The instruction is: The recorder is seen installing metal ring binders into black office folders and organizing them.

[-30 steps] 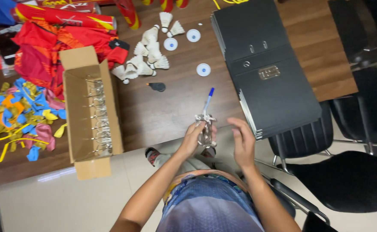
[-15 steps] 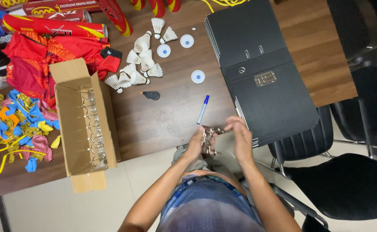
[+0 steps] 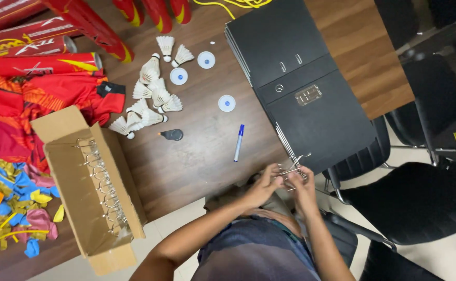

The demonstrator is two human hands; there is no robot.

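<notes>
I hold a metal ring-binder mechanism (image 3: 292, 171) between both hands at the near edge of the desk (image 3: 197, 166), just in front of my body. My left hand (image 3: 263, 186) is closed around its left end, fingers curled over the wire rings. My right hand (image 3: 304, 186) grips the right end from the other side, thumb and fingers pinched on the metal. The mechanism sits just beside the near corner of the stack of black binders (image 3: 303, 83), which lies slanted across the wood.

A blue pen (image 3: 238, 142) lies on the desk a little beyond my left hand, and a small black object (image 3: 173, 135) rests further left. Past that is a loose cluster of white shuttlecocks (image 3: 147, 99) with three round white caps (image 3: 227, 103) near them. An open cardboard box (image 3: 90, 182) on my left holds a row of more metal ring mechanisms. Red tubes (image 3: 35, 65) and red clothing (image 3: 41, 99) fill the far left, with coloured scraps (image 3: 9, 203) below them. Black chairs (image 3: 415, 198) stand to my right.
</notes>
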